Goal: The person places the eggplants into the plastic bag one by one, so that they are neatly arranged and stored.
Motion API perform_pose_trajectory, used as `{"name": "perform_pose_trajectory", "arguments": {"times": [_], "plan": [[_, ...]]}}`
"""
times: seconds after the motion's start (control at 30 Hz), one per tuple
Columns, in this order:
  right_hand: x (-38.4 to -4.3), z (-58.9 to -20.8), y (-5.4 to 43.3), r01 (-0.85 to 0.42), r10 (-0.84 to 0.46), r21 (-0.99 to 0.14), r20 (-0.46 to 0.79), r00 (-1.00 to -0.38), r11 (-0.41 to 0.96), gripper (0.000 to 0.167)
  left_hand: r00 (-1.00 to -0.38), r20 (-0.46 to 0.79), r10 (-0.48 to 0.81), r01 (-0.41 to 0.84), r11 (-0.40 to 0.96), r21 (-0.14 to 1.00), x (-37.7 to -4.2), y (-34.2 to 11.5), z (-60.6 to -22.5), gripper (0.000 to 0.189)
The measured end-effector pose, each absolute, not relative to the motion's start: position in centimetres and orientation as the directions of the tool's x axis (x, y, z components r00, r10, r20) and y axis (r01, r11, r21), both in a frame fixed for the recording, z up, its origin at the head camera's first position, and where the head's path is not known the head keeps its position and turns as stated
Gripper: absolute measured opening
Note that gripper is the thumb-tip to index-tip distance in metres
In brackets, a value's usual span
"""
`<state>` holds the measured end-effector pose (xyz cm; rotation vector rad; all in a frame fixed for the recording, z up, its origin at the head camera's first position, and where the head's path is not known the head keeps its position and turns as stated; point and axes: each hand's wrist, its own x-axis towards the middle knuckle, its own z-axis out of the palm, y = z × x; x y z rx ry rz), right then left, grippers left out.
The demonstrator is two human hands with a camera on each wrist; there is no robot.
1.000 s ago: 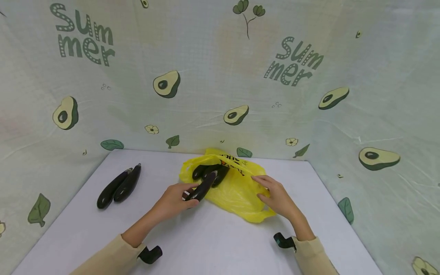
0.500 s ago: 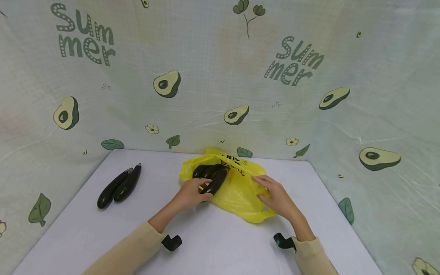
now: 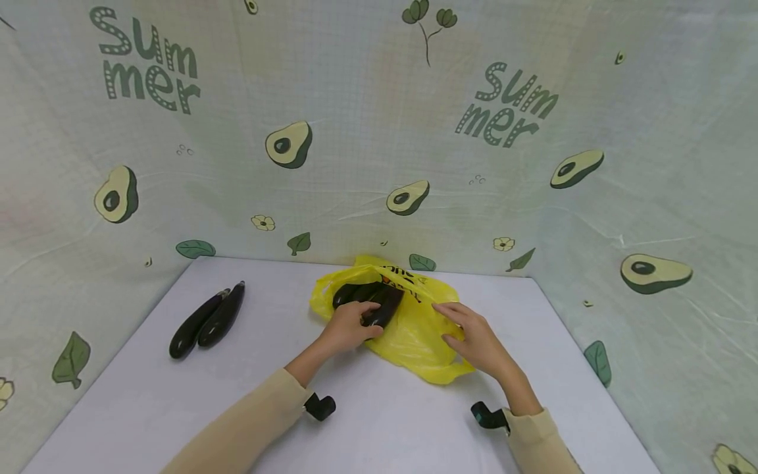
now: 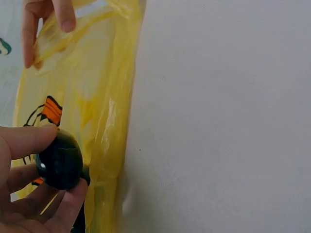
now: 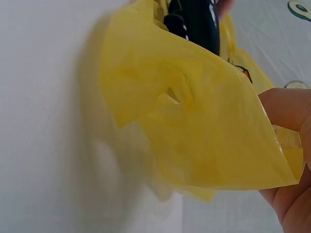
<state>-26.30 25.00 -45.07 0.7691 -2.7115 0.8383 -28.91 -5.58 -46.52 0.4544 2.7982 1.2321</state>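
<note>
Head: fingers of the left hand [image 3: 351, 327] clamp an eggplant [image 3: 386, 308] at the yellow bag [image 3: 417, 342]'s mouth. Left wrist: near-end grip, apparently leaving the far end free. Right wrist: fingers of the right hand [image 5: 306, 141] pinch the plastic, seemingly steadying it.

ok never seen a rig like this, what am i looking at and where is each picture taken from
There's no robot here, just a person's two bare hands. The wide picture comes from a camera worn on the head, looking forward and down. The other two come from a camera on each wrist, close to that hand's work.

On the white table, two dark eggplants lie side by side on the left. Near the middle is a yellow plastic bag, with more eggplants inside. The left hand holds one eggplant at the bag's mouth; the right hand holds the bag's edge.
</note>
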Motion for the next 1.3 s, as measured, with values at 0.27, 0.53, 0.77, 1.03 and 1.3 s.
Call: {"name": "perform_pose_trajectory", "arguments": {"times": [0.27,0.53,0.77,1.03,1.3], "plan": [[-26.3,-45.1,25.1,-0.533,-0.423,-0.468,0.326,-0.845,0.705,0.069,-0.96,0.073,0.27,0.238,0.654,0.718,-29.6,-4.2,-46.5,0.053],[-26.3,-45.0,25.0,-0.548,-0.426,-0.459,0.349,-0.835,0.7,0.07,-0.959,0.116,0.26,0.265,0.67,0.694,-30.0,-3.6,-47.2,0.053],[-26.4,-44.9,25.0,-0.55,-0.429,-0.455,0.347,-0.834,0.7,0.071,-0.956,0.157,0.249,0.288,0.675,0.68,-30.2,-3.1,-47.8,0.052],[-26.3,-44.9,25.0,-0.548,-0.425,-0.466,0.349,-0.835,0.694,0.07,-0.963,0.18,0.198,0.268,0.704,0.658,-30.1,-2.3,-48.6,0.048],[-26.3,-44.9,25.1,-0.545,-0.426,-0.467,0.342,-0.838,0.696,0.071,-0.971,0.185,0.152,0.237,0.719,0.653,-29.7,-2.1,-48.7,0.047]]}}
